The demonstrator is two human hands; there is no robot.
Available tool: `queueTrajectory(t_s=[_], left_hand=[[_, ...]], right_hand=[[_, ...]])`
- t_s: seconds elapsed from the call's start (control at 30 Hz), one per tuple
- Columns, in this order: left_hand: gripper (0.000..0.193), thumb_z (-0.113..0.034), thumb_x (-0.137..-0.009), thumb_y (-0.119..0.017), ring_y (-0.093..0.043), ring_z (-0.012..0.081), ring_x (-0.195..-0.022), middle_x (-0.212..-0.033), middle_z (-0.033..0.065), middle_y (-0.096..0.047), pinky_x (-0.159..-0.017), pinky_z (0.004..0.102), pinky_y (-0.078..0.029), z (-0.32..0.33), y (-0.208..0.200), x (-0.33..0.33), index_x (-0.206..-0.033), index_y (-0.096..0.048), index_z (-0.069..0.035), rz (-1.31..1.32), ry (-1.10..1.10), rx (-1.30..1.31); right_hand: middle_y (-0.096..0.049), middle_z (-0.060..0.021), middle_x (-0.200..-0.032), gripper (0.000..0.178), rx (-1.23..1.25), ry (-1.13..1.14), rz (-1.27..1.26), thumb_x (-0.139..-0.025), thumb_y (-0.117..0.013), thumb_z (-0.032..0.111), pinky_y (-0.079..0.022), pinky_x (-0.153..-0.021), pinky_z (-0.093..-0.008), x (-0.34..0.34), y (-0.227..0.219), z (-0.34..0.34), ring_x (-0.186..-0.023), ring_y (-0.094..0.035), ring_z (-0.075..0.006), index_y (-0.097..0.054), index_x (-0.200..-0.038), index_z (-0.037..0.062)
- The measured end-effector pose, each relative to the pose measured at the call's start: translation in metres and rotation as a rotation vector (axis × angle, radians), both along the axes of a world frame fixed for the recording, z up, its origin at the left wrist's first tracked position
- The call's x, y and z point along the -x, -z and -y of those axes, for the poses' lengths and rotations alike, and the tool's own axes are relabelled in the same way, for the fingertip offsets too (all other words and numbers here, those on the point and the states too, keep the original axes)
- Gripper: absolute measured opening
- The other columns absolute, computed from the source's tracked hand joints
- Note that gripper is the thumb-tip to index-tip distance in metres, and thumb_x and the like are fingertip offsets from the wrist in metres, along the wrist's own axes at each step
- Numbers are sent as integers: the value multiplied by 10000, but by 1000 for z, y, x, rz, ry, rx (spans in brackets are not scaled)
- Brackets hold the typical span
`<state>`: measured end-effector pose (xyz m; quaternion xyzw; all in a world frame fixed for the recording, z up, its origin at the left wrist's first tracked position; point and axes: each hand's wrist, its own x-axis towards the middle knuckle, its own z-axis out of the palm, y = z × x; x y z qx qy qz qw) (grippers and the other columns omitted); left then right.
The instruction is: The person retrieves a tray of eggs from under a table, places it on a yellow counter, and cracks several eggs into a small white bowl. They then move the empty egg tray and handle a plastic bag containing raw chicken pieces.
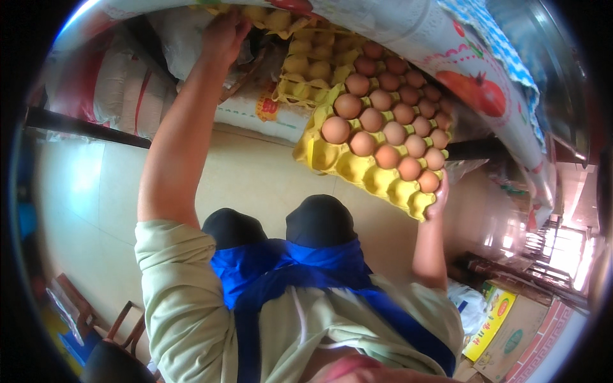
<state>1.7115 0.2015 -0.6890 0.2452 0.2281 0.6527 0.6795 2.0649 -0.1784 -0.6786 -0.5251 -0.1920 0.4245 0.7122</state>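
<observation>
A yellow egg tray filled with brown eggs tilts at the right of centre; its nearest row of cups is bare. My right hand is closed on its near right corner, with part of the fingers hidden beneath it. My left hand reaches far forward under the hanging tablecloth, its fingers curled at the edge of another yellow egg tray; the fingertips are partly hidden. Between them, a further yellow tray sits partly beneath the full one, its cups without brown eggs where they show.
A patterned tablecloth hangs over the trays. Stuffed sacks lie under the table at left, behind a dark bar. A white sack lies below the trays. A cardboard box stands at lower right, a wooden stool at lower left.
</observation>
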Motion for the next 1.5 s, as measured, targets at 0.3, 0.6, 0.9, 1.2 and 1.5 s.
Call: queueTrajectory(t_s=[0.3,0.6,0.9,1.2,1.5], left_hand=[[280,-270,-930,-565,-640,221,-690,-841,119,-650,-605,343,-496,161,9,-65,-988,-564,3,-1129,177,-407],[429,-339,-871,-618,-625,373,-830,-900,231,-643,-726,403,-486,199,-11,-106,-1064,-564,40,-1468,64,-500],[524,-412,-854,-645,-614,201,-843,-889,155,-657,-774,330,-477,218,-21,-104,-1071,-583,61,-1072,391,-269],[569,-356,-853,-671,-577,175,-979,-1103,143,-592,-843,295,-481,231,-12,-103,-1195,-484,59,-586,550,-1],[543,-368,-906,-577,-547,179,-1069,-1181,126,-578,-929,306,-441,228,-27,-106,-1271,-486,23,-585,781,44]], right_hand=[[-584,-106,-1142,366,13,-3,4,-966,-477,270,-494,-881,-342,-6,8,13,-1009,-589,-199,-518,-1209,1],[-574,-107,-1172,381,20,-19,-136,-967,-486,266,-484,-904,-359,-22,23,24,-1040,-578,-213,-505,-1254,16],[-495,-119,-1302,462,-36,-68,-112,-986,-438,281,-434,-984,-386,-13,19,42,-1164,-516,-238,-388,-1377,39],[-484,-139,-1321,482,14,-54,-69,-982,-417,297,-431,-995,-400,-39,28,58,-1172,-514,-257,-390,-1366,6],[-481,-139,-1334,481,73,0,-96,-971,-436,266,-419,-1008,-406,-37,23,74,-1187,-503,-265,-386,-1379,17]])
